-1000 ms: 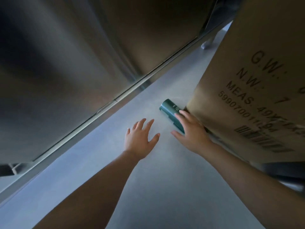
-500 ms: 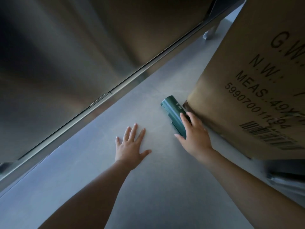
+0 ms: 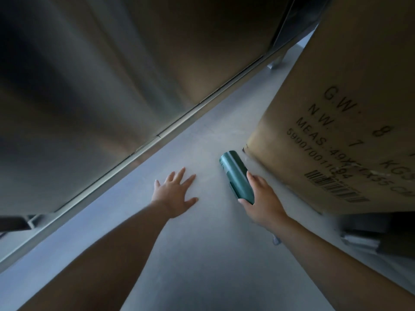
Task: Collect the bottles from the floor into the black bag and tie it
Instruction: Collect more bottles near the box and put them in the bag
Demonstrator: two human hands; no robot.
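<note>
The right hand [image 3: 262, 199] is curled round the near end of a dark green bottle [image 3: 235, 173]; whether the bottle rests on the floor or is just lifted cannot be told. The bottle points away from the person, its far end just beside the bottom corner of a big cardboard box [image 3: 336, 122] printed with black letters and a barcode. The left hand [image 3: 175, 194] lies flat on the grey floor [image 3: 202, 254], fingers spread, near the bottle but apart from it. Beyond it a brushed metal panel [image 3: 89, 86] runs along the floor's left edge.
</note>
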